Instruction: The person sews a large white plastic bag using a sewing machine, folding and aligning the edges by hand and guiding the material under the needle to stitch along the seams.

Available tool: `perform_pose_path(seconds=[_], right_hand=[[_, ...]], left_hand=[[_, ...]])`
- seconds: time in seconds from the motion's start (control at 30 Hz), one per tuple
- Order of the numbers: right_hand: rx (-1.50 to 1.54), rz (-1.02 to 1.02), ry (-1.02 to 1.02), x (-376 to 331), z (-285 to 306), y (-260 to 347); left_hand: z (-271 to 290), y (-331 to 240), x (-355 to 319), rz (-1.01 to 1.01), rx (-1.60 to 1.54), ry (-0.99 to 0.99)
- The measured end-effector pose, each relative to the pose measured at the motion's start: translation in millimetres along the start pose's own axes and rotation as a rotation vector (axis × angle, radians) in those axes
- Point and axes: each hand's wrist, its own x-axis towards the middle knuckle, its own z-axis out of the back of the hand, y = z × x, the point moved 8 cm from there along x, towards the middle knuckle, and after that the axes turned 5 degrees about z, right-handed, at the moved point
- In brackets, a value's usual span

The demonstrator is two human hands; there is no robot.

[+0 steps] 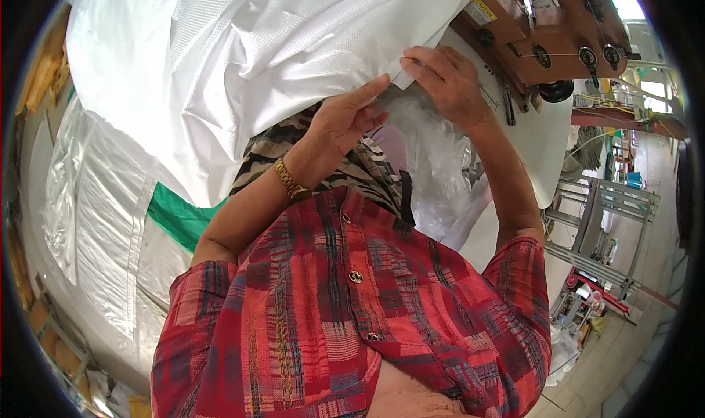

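A large sheet of white woven fabric (294, 43) spreads over the table and drapes across my lap in folds. My right hand (452, 84) pinches the fabric's near edge close to its right corner, fingertips pressed together. Just left of it, my left hand (345, 120) lies against the same edge, thumb stretched out and the other fingers loosely curled below. A gap shows between that thumb and the fingers, and I see nothing gripped there. A gold-coloured watch (288, 177) circles my left wrist.
A brown sewing machine (543, 51) stands at the upper right on a pale tabletop (540, 153), with a dark slim tool (509, 106) beside its base. Clear plastic (429, 146) bunches below my right hand. Green material (180, 216) and translucent sheeting (99, 212) lie at left; metal frames (595, 220) stand right.
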Motion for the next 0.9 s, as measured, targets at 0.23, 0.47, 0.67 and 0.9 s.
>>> perform_pose_path(seconds=[0.23, 0.47, 0.67, 0.9], right_hand=[[0.003, 0.017, -0.002, 3, 7, 2], [-0.041, -0.068, -0.207, -6, 29, -6], [-0.116, 0.036, -0.109, 7, 20, 8], [-0.091, 0.045, 0.051, 18, 8, 4]], left_hand=[[-23, -7, -3, -0.045, 0.007, 0.099], [-14, -26, -15, -0.116, 0.09, -0.094], [-13, -28, -14, -0.128, 0.096, -0.056], [-6, -31, -15, -0.165, 0.108, -0.097]])
